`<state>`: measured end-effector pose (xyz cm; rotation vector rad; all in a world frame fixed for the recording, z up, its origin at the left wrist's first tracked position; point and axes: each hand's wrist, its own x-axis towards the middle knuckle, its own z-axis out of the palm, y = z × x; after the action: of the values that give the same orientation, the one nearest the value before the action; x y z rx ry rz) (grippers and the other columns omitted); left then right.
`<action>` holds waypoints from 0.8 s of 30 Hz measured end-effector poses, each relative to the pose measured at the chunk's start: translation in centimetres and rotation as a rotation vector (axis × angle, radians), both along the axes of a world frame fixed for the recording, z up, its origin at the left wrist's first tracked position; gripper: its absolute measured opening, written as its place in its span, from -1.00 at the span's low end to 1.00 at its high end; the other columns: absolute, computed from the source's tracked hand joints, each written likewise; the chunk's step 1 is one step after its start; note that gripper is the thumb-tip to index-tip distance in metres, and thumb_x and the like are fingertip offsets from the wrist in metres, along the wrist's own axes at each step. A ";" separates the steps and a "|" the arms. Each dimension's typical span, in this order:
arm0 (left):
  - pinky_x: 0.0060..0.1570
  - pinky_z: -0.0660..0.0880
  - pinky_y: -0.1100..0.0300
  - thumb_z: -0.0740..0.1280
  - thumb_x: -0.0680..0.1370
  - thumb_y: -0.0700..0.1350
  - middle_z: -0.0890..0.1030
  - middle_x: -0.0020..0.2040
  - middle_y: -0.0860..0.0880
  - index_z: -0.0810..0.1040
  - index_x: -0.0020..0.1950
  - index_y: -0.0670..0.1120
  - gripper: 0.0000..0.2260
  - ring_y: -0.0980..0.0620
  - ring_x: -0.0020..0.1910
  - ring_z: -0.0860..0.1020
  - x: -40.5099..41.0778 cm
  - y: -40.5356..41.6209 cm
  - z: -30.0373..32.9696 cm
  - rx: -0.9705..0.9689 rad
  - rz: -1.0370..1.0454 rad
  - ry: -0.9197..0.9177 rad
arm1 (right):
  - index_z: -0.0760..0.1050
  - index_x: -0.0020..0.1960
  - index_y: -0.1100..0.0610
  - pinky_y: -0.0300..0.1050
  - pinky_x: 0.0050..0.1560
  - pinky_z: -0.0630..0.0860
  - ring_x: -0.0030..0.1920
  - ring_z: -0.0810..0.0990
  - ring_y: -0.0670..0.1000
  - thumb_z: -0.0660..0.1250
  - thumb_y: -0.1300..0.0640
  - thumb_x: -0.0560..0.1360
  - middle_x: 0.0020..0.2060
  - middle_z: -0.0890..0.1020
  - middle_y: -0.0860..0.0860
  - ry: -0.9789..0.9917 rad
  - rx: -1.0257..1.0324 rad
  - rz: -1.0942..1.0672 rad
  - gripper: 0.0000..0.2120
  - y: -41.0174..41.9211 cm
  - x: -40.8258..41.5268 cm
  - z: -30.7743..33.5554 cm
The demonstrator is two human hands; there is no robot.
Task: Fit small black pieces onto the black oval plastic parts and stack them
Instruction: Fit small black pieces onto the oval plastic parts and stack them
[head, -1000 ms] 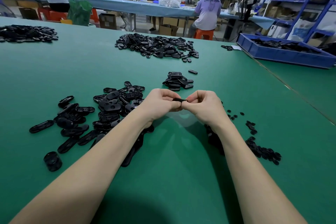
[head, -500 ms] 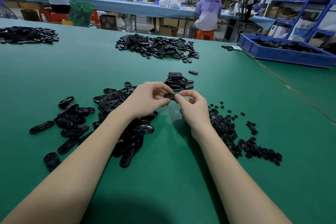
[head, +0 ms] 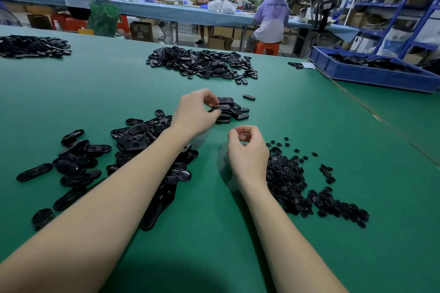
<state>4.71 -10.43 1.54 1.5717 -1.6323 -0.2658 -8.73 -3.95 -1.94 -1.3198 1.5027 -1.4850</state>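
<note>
Left hand is reached out over the small stack of finished ovals, fingers curled, thumb and fingertips pinching one oval part right at the stack's near-left edge. Looks like it's touching the stack, but can't tell if it's fully resting there.

Right hand sits apart, nearer the body, hovering over the green table. Its fingers are curled in loosely with thumb and forefinger nearly meeting. Can't tell whether there's a small piece in there, nothing dark shows.

Loose ovals are piled under and left of the left forearm. Small pieces are heaped just right of the right wrist.
</note>
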 end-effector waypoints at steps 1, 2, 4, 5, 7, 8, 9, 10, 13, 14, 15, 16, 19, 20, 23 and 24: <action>0.08 0.53 0.18 0.46 0.48 -0.09 0.66 -0.07 0.09 0.58 -0.06 0.08 -0.89 0.09 -0.08 0.60 -0.3 -1.0 0.6 0.015 0.007 -0.010 | 0.53 -0.04 0.05 -0.05 0.04 0.56 -0.12 0.63 -0.03 0.33 0.11 0.56 -0.20 0.61 -0.15 -0.008 0.005 0.004 -0.98 0.0 0.0 0.0; 0.10 0.53 0.16 0.44 0.49 -0.10 0.66 -0.06 0.08 0.58 -0.07 0.09 -0.90 0.07 -0.01 0.61 -0.5 -2.0 1.1 0.036 0.019 -0.023 | 0.53 -0.05 0.04 -0.03 0.04 0.57 -0.12 0.64 -0.01 0.33 0.11 0.56 -0.20 0.61 -0.14 -0.013 0.009 0.008 -0.98 0.0 0.0 -0.1; 0.05 0.53 0.17 0.41 0.49 -0.10 0.66 -0.03 0.08 0.59 -0.07 0.09 -0.92 0.03 0.04 0.60 -0.8 -3.8 1.8 0.084 0.063 -0.045 | 0.54 -0.06 0.03 -0.04 0.01 0.57 -0.15 0.63 -0.02 0.33 0.11 0.56 -0.21 0.61 -0.14 -0.018 0.011 0.014 -0.97 0.0 0.1 -0.1; 0.03 0.52 0.18 0.39 0.49 -0.10 0.66 -0.01 0.08 0.61 -0.07 0.09 -0.91 0.02 0.05 0.60 -1.0 -4.6 2.0 0.112 0.088 -0.054 | 0.55 -0.07 0.03 -0.05 0.00 0.57 -0.16 0.62 -0.03 0.33 0.11 0.55 -0.22 0.62 -0.14 -0.017 0.011 0.012 -0.96 -0.1 0.0 -0.2; 0.04 0.53 0.16 0.37 0.49 -0.12 0.66 0.03 0.07 0.61 -0.07 0.09 -0.90 0.00 0.07 0.60 -1.4 -5.8 2.1 0.171 0.118 -0.067 | 0.55 -0.08 0.02 -0.04 -0.01 0.57 -0.17 0.63 -0.01 0.34 0.10 0.55 -0.22 0.62 -0.13 -0.020 0.016 0.013 -0.96 -0.2 0.0 -0.2; 0.04 0.53 0.16 0.36 0.49 -0.12 0.66 0.05 0.06 0.61 -0.07 0.09 -0.89 -0.01 0.07 0.60 -1.5 -6.2 2.0 0.191 0.118 -0.078 | 0.56 -0.08 0.02 -0.04 -0.01 0.57 -0.17 0.64 0.00 0.34 0.11 0.55 -0.22 0.63 -0.12 -0.024 0.019 0.015 -0.95 -0.2 0.0 -0.3; 0.03 0.52 0.17 0.36 0.49 -0.12 0.65 0.06 0.06 0.61 -0.07 0.09 -0.89 -0.01 0.07 0.60 -1.7 -6.5 1.9 0.205 0.113 -0.093 | 0.56 -0.09 0.02 -0.04 -0.03 0.57 -0.17 0.64 0.01 0.34 0.11 0.55 -0.22 0.63 -0.11 -0.029 0.021 0.019 -0.95 -0.2 0.0 -0.3; 0.03 0.52 0.16 0.36 0.49 -0.12 0.65 0.06 0.06 0.61 -0.06 0.08 -0.89 -0.01 0.08 0.60 -1.8 -6.7 1.8 0.216 0.107 -0.105 | 0.56 -0.10 0.03 -0.05 -0.04 0.57 -0.18 0.64 0.01 0.34 0.11 0.54 -0.22 0.63 -0.11 -0.033 0.022 0.021 -0.94 -0.3 0.0 -0.4; 0.10 0.55 0.13 0.37 0.49 -0.11 0.65 0.06 0.06 0.62 -0.07 0.09 -0.90 -0.02 0.07 0.60 -2.2 -7.2 1.7 0.244 0.099 -0.104 | 0.56 -0.12 0.03 -0.12 -0.11 0.54 -0.24 0.60 -0.04 0.34 0.12 0.54 -0.25 0.63 -0.11 -0.035 0.028 0.026 -0.93 -0.3 -0.1 -0.4; 0.12 0.56 0.11 0.37 0.49 -0.11 0.65 0.06 0.05 0.62 -0.08 0.09 -0.91 -0.02 0.07 0.60 -2.3 -7.2 1.7 0.252 0.100 -0.101 | 0.56 -0.12 0.04 -0.12 -0.11 0.54 -0.24 0.60 -0.04 0.35 0.12 0.53 -0.25 0.62 -0.10 -0.036 0.029 0.028 -0.93 -0.3 -0.1 -0.4; 0.13 0.56 0.10 0.36 0.49 -0.11 0.65 0.05 0.05 0.62 -0.09 0.08 -0.90 -0.03 0.06 0.60 -2.4 -7.2 1.7 0.259 0.100 -0.100 | 0.56 -0.13 0.04 -0.11 -0.11 0.54 -0.25 0.60 -0.03 0.35 0.13 0.53 -0.26 0.62 -0.10 -0.036 0.030 0.030 -0.93 -0.3 -0.1 -0.4; 0.13 0.57 0.10 0.36 0.49 -0.11 0.65 0.06 0.04 0.62 -0.09 0.08 -0.90 -0.03 0.07 0.60 -2.4 -7.2 1.7 0.265 0.100 -0.100 | 0.57 -0.13 0.04 -0.10 -0.11 0.54 -0.25 0.60 -0.03 0.35 0.13 0.53 -0.26 0.62 -0.10 -0.037 0.031 0.031 -0.93 -0.3 -0.1 -0.4; 0.16 0.57 0.09 0.34 0.49 -0.13 0.65 0.07 0.02 0.63 -0.07 0.07 -0.88 -0.04 0.08 0.61 -2.3 -7.0 1.5 0.276 0.095 -0.087 | 0.56 -0.14 0.05 -0.14 -0.15 0.52 -0.28 0.58 -0.05 0.35 0.13 0.52 -0.27 0.62 -0.10 -0.039 0.035 0.033 -0.93 -0.2 -0.1 -0.3; 0.17 0.57 0.08 0.35 0.49 -0.13 0.65 0.08 0.02 0.64 -0.04 0.07 -0.87 -0.04 0.09 0.60 -2.2 -7.0 1.6 0.276 0.088 -0.081 | 0.56 -0.14 0.05 -0.14 -0.16 0.52 -0.28 0.57 -0.05 0.35 0.13 0.52 -0.27 0.62 -0.10 -0.038 0.035 0.035 -0.93 -0.2 -0.2 -0.3; 0.15 0.57 0.08 0.36 0.51 -0.11 0.63 0.07 0.02 0.63 0.01 0.07 -0.87 -0.02 0.10 0.59 -2.1 -6.3 1.8 0.242 0.060 -0.038 | 0.57 -0.14 0.06 -0.07 -0.11 0.55 -0.26 0.59 -0.02 0.35 0.14 0.53 -0.28 0.62 -0.09 -0.039 0.041 0.037 -0.93 -0.1 -0.2 -0.2; 0.12 0.57 0.11 0.37 0.52 -0.10 0.63 0.04 0.03 0.64 0.01 0.05 -0.88 -0.01 0.08 0.59 -2.0 -5.8 1.8 0.217 0.045 -0.002 | 0.57 -0.14 0.07 -0.07 -0.10 0.55 -0.26 0.60 -0.02 0.35 0.14 0.52 -0.28 0.61 -0.09 -0.040 0.041 0.037 -0.93 -0.1 -0.1 -0.2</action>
<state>2.74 -16.27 3.35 1.7684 -1.6107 -0.4287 -8.87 -4.04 -2.12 -1.2797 1.4686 -1.4412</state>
